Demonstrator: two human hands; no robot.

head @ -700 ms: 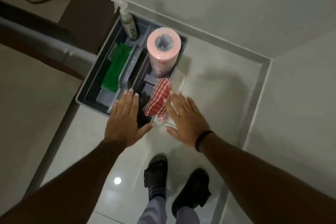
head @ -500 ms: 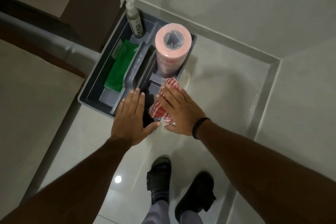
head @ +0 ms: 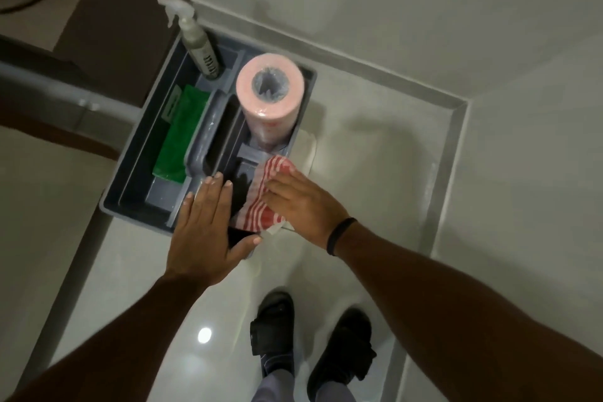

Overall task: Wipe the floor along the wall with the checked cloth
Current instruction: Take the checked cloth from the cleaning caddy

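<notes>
The red-and-white checked cloth (head: 261,205) hangs over the near right corner of a grey caddy (head: 130,192) that stands on the pale tiled floor (head: 365,153). My right hand (head: 300,202) lies on top of the cloth, fingers spread flat across it and pointing left; whether they grip it is not visible. My left hand (head: 208,228) hovers flat and open over the caddy's near edge, just left of the cloth, and holds nothing.
In the caddy stand a spray bottle (head: 195,42), a pink roll (head: 270,98) and a green cloth (head: 179,140). Walls with a grey skirting (head: 450,173) meet in a corner at right. A dark cabinet (head: 107,26) is at left. My two black shoes (head: 306,346) are below.
My right hand moved left from beside the cloth onto it and now covers its right half. My left hand stayed over the caddy's near edge.
</notes>
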